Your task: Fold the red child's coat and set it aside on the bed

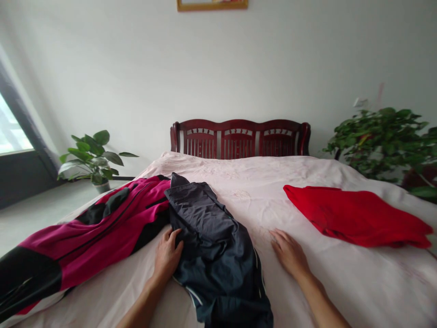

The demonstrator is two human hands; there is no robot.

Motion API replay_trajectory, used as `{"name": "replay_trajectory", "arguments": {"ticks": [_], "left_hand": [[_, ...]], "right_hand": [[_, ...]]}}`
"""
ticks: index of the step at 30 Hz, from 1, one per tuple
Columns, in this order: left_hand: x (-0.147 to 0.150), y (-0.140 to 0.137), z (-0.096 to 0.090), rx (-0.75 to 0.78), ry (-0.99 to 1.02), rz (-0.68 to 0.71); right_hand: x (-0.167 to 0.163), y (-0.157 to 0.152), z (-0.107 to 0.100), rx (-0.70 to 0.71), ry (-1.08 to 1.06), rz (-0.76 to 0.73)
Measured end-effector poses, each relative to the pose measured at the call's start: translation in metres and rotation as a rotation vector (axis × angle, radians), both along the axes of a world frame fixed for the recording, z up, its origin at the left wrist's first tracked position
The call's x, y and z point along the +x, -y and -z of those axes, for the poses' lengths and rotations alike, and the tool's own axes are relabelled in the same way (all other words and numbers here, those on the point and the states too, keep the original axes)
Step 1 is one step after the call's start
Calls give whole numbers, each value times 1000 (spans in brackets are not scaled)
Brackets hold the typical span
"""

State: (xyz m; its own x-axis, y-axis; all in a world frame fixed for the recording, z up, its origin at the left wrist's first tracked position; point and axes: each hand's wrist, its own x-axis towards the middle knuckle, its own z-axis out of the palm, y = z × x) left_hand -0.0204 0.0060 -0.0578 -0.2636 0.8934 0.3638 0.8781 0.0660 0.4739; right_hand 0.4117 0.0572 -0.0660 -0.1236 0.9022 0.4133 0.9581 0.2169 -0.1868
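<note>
A crumpled dark navy garment (pixel 215 246) lies on the pale pink bedspread (pixel 259 182) in front of me. My left hand (pixel 167 255) rests at its left edge, fingers pressing on or curling into the fabric; whether it grips is unclear. My right hand (pixel 288 253) lies flat on the bedspread just right of the garment, fingers apart, holding nothing. A magenta and black jacket (pixel 102 228) is spread out to the left, touching the navy garment. A folded red garment (pixel 358 216) sits to the right.
A dark red wooden headboard (pixel 241 136) stands at the far end against a white wall. A potted plant (pixel 94 159) stands on the floor at left near a window, and a leafy bush (pixel 385 136) at right.
</note>
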Motion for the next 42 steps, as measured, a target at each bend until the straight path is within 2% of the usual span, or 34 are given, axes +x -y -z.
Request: {"name": "replay_trajectory", "arguments": {"ticks": [10,23,26,29,33,35,37,38,42], "left_hand": [[3,0,-2,-24,18,-20],[0,-2,-3,-44,-3,0],[-1,-3,-1,-43,-6,10],[-3,-4,3,-29,4,21],[-7,-7,11,19,69,19],[-9,-8,13,49,125,27],[-8,-10,15,76,200,59],[-6,-10,14,87,248,80],[9,-11,10,100,458,206]], "right_hand": [[-4,0,-4,24,5,35],[-7,4,-7,-27,40,51],[-6,3,-7,-23,-16,36],[-10,4,-12,-73,-205,-35],[-38,19,-33,-256,-667,-128],[-61,33,-46,-362,-825,-246],[-88,48,-52,-421,-807,-357],[-102,54,-52,-412,-749,-363],[-141,62,-41,-274,-522,-227]]}}
